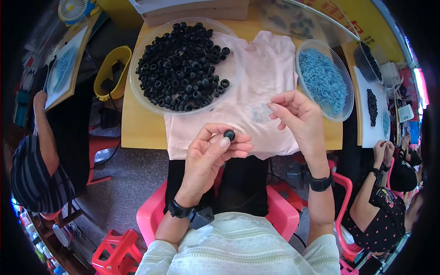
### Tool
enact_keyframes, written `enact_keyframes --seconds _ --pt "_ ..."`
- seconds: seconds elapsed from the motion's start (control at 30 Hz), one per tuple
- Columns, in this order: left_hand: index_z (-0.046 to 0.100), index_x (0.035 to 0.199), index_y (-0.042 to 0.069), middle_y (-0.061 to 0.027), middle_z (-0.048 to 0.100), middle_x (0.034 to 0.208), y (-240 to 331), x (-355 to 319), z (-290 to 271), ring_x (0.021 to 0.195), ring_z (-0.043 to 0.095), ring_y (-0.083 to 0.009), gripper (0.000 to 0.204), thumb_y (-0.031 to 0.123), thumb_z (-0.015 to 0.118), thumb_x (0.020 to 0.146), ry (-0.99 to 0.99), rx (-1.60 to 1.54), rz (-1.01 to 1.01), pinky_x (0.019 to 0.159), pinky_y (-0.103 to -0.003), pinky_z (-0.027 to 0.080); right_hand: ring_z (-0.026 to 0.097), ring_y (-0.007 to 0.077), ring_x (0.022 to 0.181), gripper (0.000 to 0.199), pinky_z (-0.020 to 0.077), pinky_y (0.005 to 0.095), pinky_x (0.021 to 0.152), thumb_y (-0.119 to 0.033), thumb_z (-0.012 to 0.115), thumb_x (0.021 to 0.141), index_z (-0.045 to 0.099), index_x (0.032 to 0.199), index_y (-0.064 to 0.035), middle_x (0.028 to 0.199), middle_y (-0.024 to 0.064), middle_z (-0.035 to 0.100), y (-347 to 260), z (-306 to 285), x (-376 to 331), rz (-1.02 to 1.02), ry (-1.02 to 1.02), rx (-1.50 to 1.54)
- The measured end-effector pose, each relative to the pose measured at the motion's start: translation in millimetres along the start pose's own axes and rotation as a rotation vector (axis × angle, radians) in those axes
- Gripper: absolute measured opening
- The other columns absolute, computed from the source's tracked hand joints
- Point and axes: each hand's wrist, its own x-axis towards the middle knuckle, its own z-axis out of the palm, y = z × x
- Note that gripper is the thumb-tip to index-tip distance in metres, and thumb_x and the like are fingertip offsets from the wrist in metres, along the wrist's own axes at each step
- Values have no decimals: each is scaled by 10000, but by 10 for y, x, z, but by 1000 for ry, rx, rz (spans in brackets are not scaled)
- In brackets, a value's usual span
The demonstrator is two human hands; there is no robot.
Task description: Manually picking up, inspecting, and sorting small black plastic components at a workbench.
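Two hands [208,153] [300,121] at this counter [140,135], one pink cloth [275,64], one round tray [233,68], one oval tray [350,97], and black pieces [178,68], blue bits [323,80] past counting!

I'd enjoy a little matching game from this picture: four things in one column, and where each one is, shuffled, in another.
Column one:
1. Round black piece
2. Blue beads
3. Pink cloth
4. Yellow bin

Column two:
A. In a clear container at the table's right side
B. Left of the table
C. Held in the left hand
D. Spread on the table

Pairs: 1-C, 2-A, 3-D, 4-B
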Motion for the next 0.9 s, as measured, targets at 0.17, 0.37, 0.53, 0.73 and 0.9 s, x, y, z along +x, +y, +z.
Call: enact_keyframes --seconds 0.17,0.37,0.53,0.73,0.9 --pt "499 1060 17 -211 628 1088 43 -63 127 992 650 -265 133 101 506 957 -17 -50 -39 882 -345 516 586 50 682 124 471 179 579 -66 659 869 639 972 0 837 20 644 -136 60 -276 -66 -115 159" --pt "548 1064 6 -102 628 1013 -92 -169 110 950 621 -182 172 57 594 905 10 33 112 848 -299 493 606 49 707 104 478 173 559 -7 666 845 653 948 -1 856 25 658 -182 233 -591 -106 -203 225" --pt "561 1081 -7 -107 631 1009 -76 -264 141 916 632 -170 202 46 614 893 0 4 93 828 -295 505 644 78 728 109 493 181 561 33 670 818 658 923 4 863 42 669 -192 305 -646 -293 -178 132" --pt "560 1083 -8 -107 634 1002 -70 -302 165 904 642 -165 198 50 613 901 -4 10 91 814 -293 524 640 88 681 137 478 187 524 44 697 781 672 903 -14 877 56 664 -233 330 -691 -457 -120 -92" --pt "554 1085 0 -103 632 1005 -66 -299 141 898 641 -160 206 38 621 894 10 -54 111 816 -293 525 636 141 698 201 496 233 552 36 724 737 685 924 -30 886 69 658 -245 398 -713 -585 -74 -285"
